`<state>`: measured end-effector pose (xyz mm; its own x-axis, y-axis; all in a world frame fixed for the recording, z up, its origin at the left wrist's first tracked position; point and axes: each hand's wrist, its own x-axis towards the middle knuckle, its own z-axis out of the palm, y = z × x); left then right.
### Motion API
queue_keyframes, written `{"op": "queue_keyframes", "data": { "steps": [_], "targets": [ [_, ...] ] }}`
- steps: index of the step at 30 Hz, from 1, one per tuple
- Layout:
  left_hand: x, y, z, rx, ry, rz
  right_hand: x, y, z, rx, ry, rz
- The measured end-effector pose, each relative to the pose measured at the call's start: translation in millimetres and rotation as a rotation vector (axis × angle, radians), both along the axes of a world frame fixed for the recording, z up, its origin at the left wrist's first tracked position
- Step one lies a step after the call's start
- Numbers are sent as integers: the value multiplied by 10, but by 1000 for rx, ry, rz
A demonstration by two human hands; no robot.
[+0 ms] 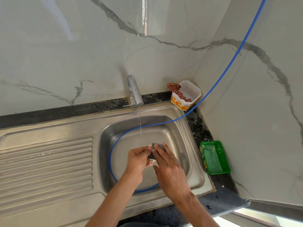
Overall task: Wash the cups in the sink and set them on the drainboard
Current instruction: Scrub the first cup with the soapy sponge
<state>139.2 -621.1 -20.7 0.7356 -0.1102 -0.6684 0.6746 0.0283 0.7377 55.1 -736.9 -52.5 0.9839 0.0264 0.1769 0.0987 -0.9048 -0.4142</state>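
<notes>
Over the steel sink basin [180, 128], both my hands hold a small sponge [154, 150] with a dark green scrub face and a yellow edge. My left hand [137, 163] grips its left side with curled fingers. The fingers of my right hand [170, 171] lie across the dark face, and its thumb sits under the lower edge. A thin stream of water [140, 122] runs from the chrome tap [134, 92] and lands just beyond the sponge. The ribbed drainboard [45, 161] lies to the left of the basin. No cup is in view.
A blue hose [213, 89] comes down from the upper right and loops inside the basin. A white flower-patterned tub [188, 94] holding a checked cloth sits in the back corner. A green plastic tray [214, 157] stands on the dark counter right of the sink.
</notes>
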Motion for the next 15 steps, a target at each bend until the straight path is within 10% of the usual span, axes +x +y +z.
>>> {"op": "queue_keyframes", "data": {
  "steps": [8,15],
  "targets": [
    [43,142,58,31,-396,-199,661,-179,412,32,457,-19],
    [173,251,8,108,-785,-576,870,-803,476,1198,1043,158]
  ]
}}
